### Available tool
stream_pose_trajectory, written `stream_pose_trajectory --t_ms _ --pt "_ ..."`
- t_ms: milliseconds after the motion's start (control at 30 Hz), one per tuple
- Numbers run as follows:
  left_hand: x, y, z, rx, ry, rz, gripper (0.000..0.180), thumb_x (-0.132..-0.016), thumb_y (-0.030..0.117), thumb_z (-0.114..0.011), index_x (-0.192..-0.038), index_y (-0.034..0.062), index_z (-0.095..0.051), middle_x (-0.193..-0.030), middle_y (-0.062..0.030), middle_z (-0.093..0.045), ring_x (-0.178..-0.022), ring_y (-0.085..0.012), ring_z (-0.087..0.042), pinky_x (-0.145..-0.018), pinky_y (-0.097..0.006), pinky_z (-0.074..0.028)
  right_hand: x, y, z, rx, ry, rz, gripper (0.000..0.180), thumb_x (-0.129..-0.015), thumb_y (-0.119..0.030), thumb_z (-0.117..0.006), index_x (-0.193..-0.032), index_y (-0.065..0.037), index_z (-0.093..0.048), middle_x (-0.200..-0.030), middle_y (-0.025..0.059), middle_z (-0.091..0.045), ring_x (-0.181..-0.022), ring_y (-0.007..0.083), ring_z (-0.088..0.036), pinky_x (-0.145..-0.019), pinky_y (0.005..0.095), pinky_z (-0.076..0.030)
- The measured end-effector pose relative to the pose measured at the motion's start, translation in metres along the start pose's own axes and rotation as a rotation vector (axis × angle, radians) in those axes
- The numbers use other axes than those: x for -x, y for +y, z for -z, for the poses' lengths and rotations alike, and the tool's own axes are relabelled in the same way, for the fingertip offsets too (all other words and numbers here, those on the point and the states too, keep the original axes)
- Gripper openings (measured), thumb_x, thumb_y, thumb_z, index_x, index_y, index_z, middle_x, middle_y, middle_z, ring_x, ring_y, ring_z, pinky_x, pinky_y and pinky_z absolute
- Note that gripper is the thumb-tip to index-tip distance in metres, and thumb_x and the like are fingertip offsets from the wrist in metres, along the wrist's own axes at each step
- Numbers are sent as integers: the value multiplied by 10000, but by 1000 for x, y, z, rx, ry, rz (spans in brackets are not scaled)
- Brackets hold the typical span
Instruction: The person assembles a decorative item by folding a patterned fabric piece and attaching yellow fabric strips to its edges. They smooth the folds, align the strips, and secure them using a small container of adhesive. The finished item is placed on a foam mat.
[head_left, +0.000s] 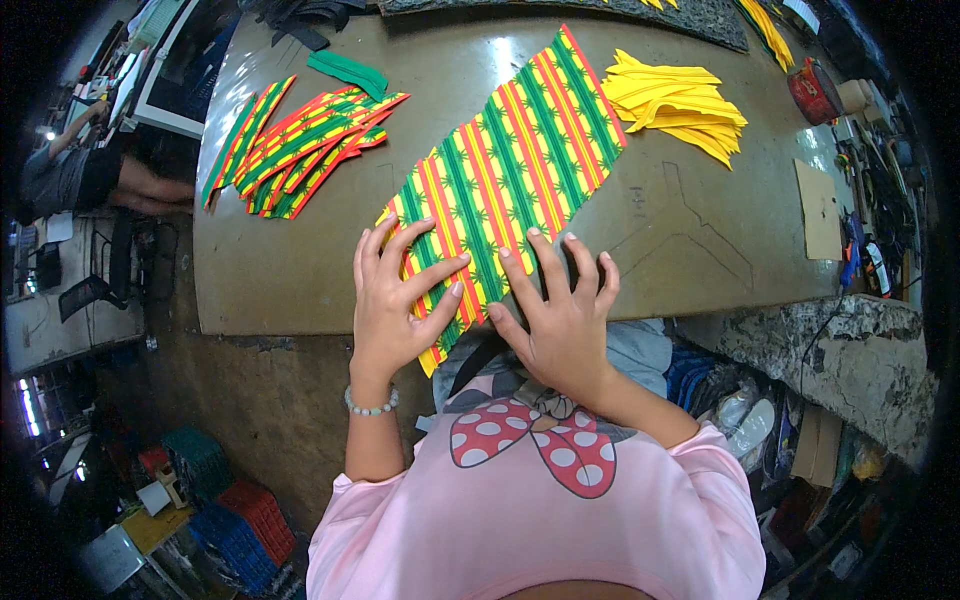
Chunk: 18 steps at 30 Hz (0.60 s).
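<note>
Both hands are flat on the striped sheet (505, 175) at the near edge of the table (300, 280) — left hand (392, 300) and right hand (560, 320) with fingers spread wide, pressing, gripping nothing. A fan of cut striped strips (300, 145) lies at far left and a heap of yellow pieces (675, 105) at far right — the big sheet looks whole, so most cutting seems left.
</note>
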<state>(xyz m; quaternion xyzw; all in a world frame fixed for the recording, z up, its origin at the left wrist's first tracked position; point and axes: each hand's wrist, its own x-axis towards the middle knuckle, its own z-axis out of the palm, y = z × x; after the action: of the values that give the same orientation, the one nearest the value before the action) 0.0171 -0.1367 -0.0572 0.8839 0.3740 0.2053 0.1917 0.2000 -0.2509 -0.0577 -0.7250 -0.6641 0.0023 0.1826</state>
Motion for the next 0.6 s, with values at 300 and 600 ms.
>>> stream_pose_trajectory --t_ms 300,600 --pt "-8 -5 -5 118 49 51 287 -787 226 -787 -1072 190 -790 -1372 -99 -585 -1389 -382 -410 -1187 -563 -258 5 -7 -10 -87 -28 26 614 -931 -551 -602 -1379 -130 -606 -1426 162 -511 -1371 370 -358 -1095 670 -214" --pt "-8 -10 -9 96 51 30 276 -783 219 -789 -1055 172 -787 -1359 -105 -591 -1386 -386 -413 -1182 -553 -269 -20 29 0 58 36 -137 495 -941 -439 -631 -1344 -152 -634 -1405 125 -527 -1334 386 -360 -1061 670 -225"
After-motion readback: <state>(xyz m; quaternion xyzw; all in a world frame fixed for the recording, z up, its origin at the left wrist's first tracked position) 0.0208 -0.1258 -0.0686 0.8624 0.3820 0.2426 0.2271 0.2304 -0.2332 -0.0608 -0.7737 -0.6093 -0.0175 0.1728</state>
